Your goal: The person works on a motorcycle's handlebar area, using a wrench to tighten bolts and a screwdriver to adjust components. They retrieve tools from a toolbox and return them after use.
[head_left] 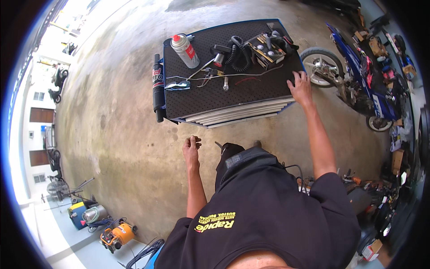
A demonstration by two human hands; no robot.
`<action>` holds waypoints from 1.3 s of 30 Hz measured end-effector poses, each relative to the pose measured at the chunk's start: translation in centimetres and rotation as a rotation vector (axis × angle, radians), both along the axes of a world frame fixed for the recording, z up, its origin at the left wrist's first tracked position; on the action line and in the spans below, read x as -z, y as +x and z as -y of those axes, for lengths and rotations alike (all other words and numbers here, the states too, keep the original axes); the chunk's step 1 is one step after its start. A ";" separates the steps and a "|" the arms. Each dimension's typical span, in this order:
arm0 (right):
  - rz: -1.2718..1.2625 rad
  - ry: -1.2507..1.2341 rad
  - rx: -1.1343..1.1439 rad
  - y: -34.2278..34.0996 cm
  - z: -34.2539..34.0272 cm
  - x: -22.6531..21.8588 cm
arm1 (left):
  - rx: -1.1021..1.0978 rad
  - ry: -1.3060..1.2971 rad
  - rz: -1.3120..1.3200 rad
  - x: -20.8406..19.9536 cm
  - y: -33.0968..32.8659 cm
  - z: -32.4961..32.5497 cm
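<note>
My right hand [301, 88] lies on the near right corner of a tool cart's black dimpled top [201, 98], its fingers spread and holding nothing. In front of my body, short of the cart, my left hand [191, 147] hangs over the floor with its fingers curled together; whether anything small is in them is hidden. On the cart top stand a spray can [185, 51] with a red cap, a coiled black cord [238, 54], a small bulb-like piece [225, 84], safety glasses [178, 85] and an open box of small parts [268, 51].
Drawers [242, 112] line the cart's near side, and a black cylinder [158, 87] hangs at its left. A blue motorcycle [358, 71] stands close on the right. An orange compressor [118, 235] sits at the lower left. Cluttered shelves [396, 89] run along the right wall.
</note>
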State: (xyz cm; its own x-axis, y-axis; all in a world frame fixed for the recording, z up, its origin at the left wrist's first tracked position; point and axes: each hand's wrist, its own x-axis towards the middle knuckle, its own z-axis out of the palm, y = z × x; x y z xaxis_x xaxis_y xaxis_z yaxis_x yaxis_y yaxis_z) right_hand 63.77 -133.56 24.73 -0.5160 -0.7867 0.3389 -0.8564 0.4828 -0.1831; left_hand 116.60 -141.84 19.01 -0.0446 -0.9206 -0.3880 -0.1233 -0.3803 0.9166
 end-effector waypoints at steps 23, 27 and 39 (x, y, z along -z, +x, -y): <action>-0.064 -0.238 -0.144 9.0 12.2 -4.1 | 0.772 -0.703 0.270 -12.3 -18.2 21.2; 0.097 -0.349 -0.283 9.6 18.2 -7.2 | 0.930 -0.943 0.542 -10.3 -20.5 20.9; 0.476 0.328 -0.001 12.6 25.0 -7.1 | 0.774 -0.776 0.455 -8.2 -20.5 18.8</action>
State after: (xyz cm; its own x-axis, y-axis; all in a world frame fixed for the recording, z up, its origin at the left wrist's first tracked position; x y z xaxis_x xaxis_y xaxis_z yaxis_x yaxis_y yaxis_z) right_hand 76.34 -158.58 31.79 -0.5515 -0.8118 -0.1918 -0.7166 0.5788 -0.3892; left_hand 96.15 -160.63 27.22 -0.6955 -0.7051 0.1379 -0.4501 0.5773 0.6813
